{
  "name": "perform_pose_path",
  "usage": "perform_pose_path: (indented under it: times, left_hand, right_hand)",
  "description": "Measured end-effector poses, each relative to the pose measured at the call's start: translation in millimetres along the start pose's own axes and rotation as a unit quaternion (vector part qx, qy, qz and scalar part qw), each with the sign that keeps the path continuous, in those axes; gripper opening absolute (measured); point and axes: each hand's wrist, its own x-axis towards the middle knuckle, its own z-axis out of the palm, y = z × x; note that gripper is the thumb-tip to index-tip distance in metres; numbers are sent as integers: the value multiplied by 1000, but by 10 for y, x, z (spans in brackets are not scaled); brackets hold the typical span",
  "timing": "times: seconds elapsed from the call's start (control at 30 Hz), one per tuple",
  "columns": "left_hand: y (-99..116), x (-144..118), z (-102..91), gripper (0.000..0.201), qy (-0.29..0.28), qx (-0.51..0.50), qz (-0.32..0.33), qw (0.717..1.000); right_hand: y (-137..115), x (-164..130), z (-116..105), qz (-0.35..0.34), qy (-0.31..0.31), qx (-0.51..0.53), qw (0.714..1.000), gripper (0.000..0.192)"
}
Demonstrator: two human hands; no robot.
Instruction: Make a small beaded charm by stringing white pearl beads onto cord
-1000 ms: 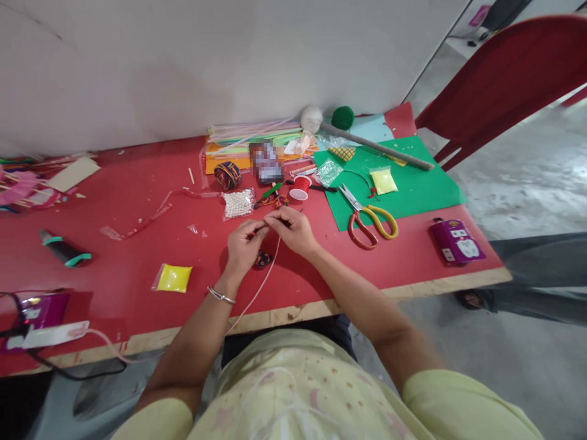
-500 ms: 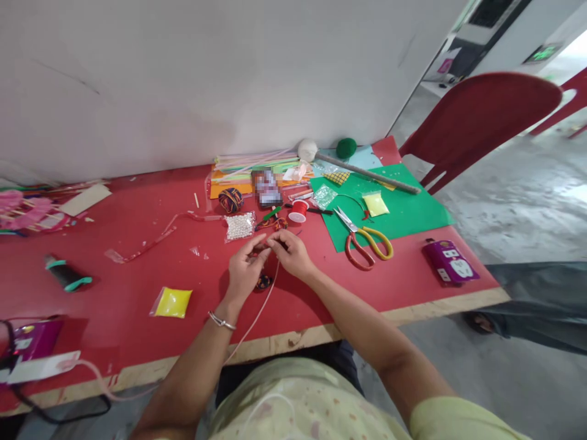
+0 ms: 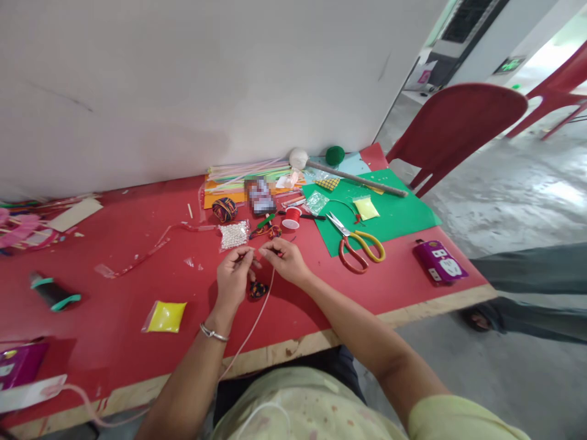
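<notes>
A pale cord (image 3: 257,318) crosses the near edge of the red desk (image 3: 114,287) and rises to the hands. The left hand (image 3: 233,280) and right hand (image 3: 285,260) each pinch it between thumb and fingertips, close together, above a small multicoloured bead piece (image 3: 257,289) lying on the desk. Left of them lies a yellow packet (image 3: 166,316) with bare desk around it. Further back sit a bag of white beads (image 3: 234,234), a red spool (image 3: 291,218) and scissors (image 3: 355,244) on the green sheet (image 3: 394,214). A purple socket block (image 3: 439,261) lies near the right edge; no writing is legible.
</notes>
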Motion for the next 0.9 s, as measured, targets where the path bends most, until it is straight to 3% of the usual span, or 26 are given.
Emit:
perform_pose_path:
  times: [0.13,0.33,0.57,0.77,0.9]
  left_hand:
    - [5,21,-18,31,-29,16,-13,999]
    - [9,49,-16,34,-30,14,-26,999]
    - [45,59,-22,33,-43,3,-50,998]
    - [-18,30,-93,24,-48,77,25,996]
    - [-34,32,-93,24,-11,115,42,992]
  right_hand:
    - [45,-55,-5,-78,-14,-131,988,24]
    - [67,-108,-61,-150,-18,-323,934,26]
    - [41,-95,-118,-206,-48,-390,896,27]
    - [8,-80,-81,-174,-51,-325,928,29]
    - [12,-38,-169,-163,-103,-301,934,29]
